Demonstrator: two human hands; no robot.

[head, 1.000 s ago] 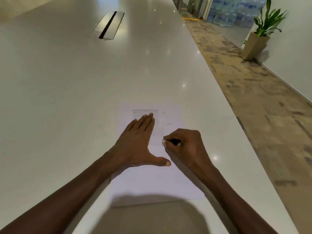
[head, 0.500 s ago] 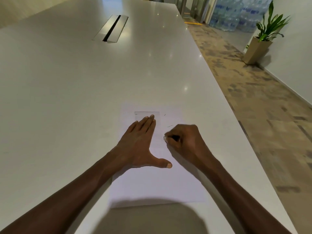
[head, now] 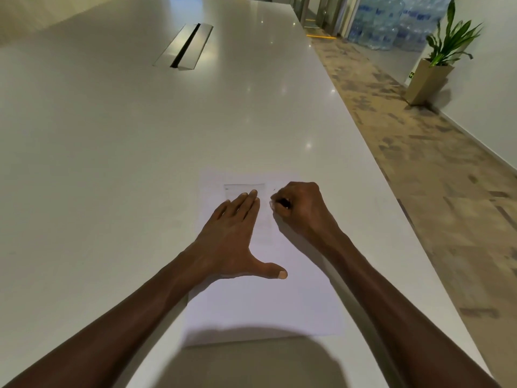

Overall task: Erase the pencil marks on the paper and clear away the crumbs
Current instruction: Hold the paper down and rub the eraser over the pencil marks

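Since the earlier frames the right hand (head: 298,208) has slid up the sheet toward its far right part, while the left hand (head: 233,236) has kept its place; around them the long white desk (head: 112,135) runs away to a metal cable hatch (head: 183,46), with patterned carpet, a potted plant (head: 436,57) and stacked water bottles (head: 391,21) off to the right; the paper (head: 265,303) lies at the near edge of the desk, its far half under both hands; by my reading the erasing is underway and unfinished, since a faint pencilled rectangle (head: 244,187) shows past the left fingertips and a short stroke sits just beside the right knuckles; no crumbs can be made out at this size, so clearing them looks yet to come; the left hand presses flat, fingers straight and together, thumb spread wide toward the right, pinning the sheet; the right hand is curled in a fist around a small eraser (head: 275,204), pale with a dark part, of which only a corner peeks out, tip down on the paper.
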